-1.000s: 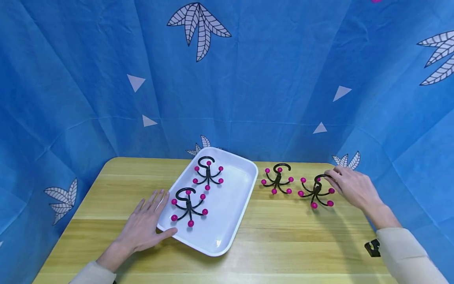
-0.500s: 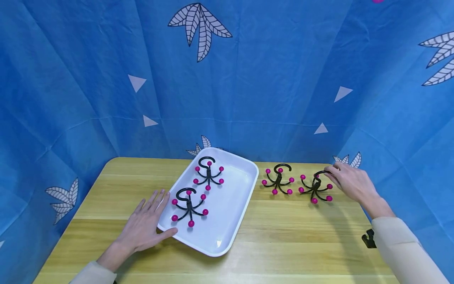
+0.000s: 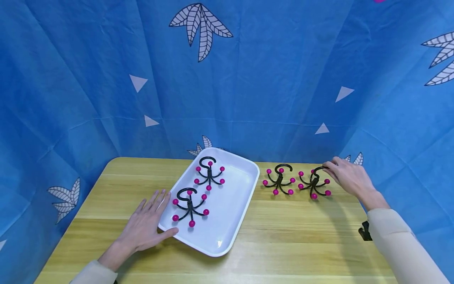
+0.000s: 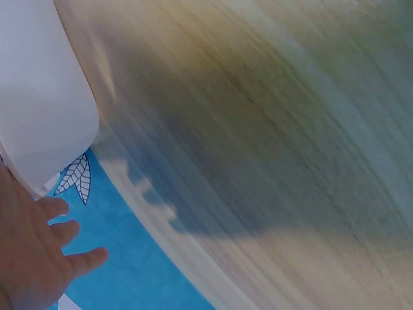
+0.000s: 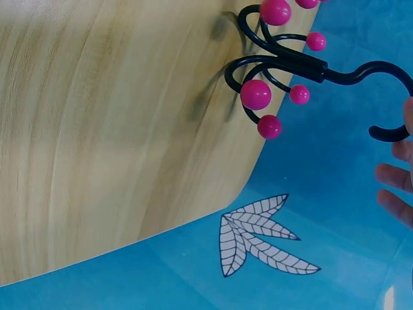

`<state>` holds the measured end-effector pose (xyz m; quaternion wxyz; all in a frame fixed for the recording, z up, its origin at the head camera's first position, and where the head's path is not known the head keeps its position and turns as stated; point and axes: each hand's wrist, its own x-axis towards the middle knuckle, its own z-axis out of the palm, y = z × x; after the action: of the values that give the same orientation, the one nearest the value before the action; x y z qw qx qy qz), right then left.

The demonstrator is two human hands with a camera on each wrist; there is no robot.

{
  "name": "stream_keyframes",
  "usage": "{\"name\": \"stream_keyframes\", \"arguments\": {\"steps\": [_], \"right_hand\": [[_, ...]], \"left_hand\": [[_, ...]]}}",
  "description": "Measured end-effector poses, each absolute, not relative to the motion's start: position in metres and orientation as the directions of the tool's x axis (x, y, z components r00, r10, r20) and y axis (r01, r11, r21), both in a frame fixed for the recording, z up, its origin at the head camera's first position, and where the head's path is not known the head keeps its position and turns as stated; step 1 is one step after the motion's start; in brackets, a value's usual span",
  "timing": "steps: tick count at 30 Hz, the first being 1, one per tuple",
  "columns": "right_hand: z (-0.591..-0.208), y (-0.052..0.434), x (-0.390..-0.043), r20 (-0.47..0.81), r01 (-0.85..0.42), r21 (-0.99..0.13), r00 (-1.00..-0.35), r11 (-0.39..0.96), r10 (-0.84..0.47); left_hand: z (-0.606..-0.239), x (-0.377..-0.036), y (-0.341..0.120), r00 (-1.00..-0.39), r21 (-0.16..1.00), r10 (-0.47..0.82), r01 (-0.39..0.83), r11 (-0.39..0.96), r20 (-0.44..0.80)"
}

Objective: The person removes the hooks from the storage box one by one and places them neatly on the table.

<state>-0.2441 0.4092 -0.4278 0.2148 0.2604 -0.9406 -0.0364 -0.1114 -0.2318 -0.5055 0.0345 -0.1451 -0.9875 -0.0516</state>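
My right hand (image 3: 349, 177) pinches the curved top of a black hook hanger (image 3: 314, 182) whose bent arms end in pink balls. In the right wrist view that hanger (image 5: 303, 64) has its arms close over the wooden table. Just left of it another hook hanger (image 3: 279, 179) rests near the table's back edge. My left hand (image 3: 143, 228) lies with fingers straight along the left side of a white tray (image 3: 227, 225), the thumb over its near rim. Inside the tray are two more such hangers, one (image 3: 209, 173) behind the other (image 3: 190, 206).
The wooden table (image 3: 283, 248) ends at a blue curtain (image 3: 269, 98) printed with leaves and triangles, which hangs behind and at both sides. A black strap piece (image 3: 365, 231) hangs below the right sleeve.
My right hand has moved back and slightly left with the hook hanger, bringing it closer to the one beside it. The left hand and the tray have stayed in place.
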Motion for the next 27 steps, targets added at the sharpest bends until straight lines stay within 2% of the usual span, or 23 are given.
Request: {"name": "stream_keyframes", "arguments": {"steps": [17, 27], "right_hand": [[-0.427, 0.409, -0.243, 0.298, -0.418, 0.16, -0.843, 0.894, -0.447], [-0.415, 0.395, -0.235, 0.245, -0.378, 0.092, -0.888, 0.921, -0.389]], "left_hand": [[-0.508, -0.112, -0.231, -0.955, 0.085, 0.282, 0.29, 0.953, 0.09], [-0.507, -0.113, -0.231, -0.956, 0.08, 0.279, 0.286, 0.955, 0.094]]}}
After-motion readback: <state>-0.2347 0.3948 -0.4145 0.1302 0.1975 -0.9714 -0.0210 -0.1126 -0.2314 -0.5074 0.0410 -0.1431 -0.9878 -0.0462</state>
